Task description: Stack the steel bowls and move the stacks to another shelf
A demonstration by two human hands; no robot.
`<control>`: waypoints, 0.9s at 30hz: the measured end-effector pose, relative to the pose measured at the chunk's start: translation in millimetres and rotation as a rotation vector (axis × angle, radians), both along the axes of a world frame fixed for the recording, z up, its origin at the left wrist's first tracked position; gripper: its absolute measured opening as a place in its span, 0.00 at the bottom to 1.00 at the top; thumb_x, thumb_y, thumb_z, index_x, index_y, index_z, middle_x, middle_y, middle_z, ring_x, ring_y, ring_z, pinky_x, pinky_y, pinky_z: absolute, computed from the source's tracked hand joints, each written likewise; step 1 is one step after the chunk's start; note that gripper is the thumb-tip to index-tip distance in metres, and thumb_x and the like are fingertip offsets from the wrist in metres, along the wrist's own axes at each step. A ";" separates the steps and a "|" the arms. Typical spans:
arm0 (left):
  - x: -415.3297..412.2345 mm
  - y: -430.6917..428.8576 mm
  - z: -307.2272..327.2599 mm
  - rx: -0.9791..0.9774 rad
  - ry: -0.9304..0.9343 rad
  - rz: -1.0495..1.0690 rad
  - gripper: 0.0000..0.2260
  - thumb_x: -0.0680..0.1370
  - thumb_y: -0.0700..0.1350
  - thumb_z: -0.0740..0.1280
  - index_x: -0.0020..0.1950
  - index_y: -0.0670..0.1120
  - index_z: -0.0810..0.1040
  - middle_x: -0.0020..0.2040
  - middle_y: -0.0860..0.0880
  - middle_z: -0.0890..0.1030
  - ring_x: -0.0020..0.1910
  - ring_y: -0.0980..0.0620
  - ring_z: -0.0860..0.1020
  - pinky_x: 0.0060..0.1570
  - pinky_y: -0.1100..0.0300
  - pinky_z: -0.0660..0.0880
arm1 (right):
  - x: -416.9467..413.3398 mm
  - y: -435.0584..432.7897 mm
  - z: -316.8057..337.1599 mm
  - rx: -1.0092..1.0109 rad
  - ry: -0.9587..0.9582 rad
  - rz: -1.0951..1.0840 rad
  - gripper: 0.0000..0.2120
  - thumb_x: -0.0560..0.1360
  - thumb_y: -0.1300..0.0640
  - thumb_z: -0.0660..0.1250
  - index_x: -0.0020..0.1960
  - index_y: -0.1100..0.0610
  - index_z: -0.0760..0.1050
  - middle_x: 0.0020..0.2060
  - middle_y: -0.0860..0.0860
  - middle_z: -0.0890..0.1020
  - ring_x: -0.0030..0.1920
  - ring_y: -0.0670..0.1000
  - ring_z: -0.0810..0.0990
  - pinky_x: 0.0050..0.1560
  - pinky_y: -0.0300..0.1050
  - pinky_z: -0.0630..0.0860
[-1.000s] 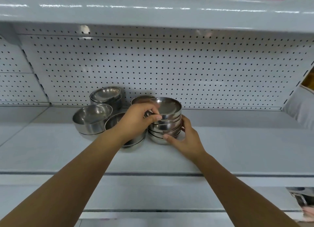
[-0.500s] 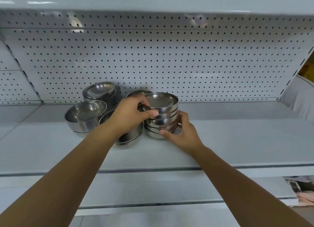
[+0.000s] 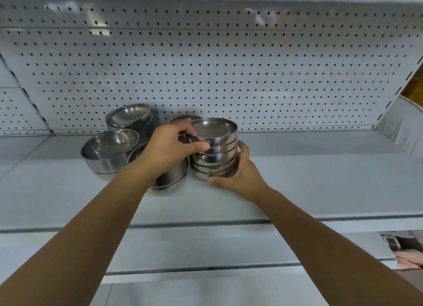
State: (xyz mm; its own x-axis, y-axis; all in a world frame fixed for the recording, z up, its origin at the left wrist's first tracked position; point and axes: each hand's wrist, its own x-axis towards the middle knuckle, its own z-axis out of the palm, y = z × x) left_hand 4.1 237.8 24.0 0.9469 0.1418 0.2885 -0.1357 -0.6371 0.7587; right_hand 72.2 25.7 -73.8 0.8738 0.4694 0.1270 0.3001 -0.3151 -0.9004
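White shelf (image 3: 297,186), and the stack of steel bowls (image 3: 214,154) stands just beside the deeper bowls (image 3: 109,150). Right hand (image 3: 240,177) wraps its base, left hand (image 3: 167,150) pinches the top rim. Top bowl possibly unseated, hard to tell; an uneven lift could send them sliding and clattering.

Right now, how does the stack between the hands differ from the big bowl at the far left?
The stack is several shallow, narrow bowls; the big bowl is deeper and wider. The left hand and right hand hold the stack; no hand touches the big bowl. Both are shiny steel.
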 end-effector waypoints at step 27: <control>-20.6 -363.1 19.5 -0.547 0.045 -0.391 0.39 0.60 0.53 0.81 0.70 0.55 0.73 0.63 0.60 0.81 0.61 0.59 0.81 0.56 0.62 0.78 | -102.1 -372.4 60.9 0.149 -0.053 -0.388 0.43 0.58 0.50 0.89 0.69 0.45 0.73 0.58 0.42 0.85 0.60 0.43 0.83 0.63 0.50 0.81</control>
State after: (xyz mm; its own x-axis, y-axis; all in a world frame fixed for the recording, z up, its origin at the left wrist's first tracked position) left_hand -16.5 -125.3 43.5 0.9676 -0.0993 0.2320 -0.2393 -0.0696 0.9684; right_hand -29.9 -346.6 -12.9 0.9726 0.0795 0.2185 0.2321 -0.2811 -0.9312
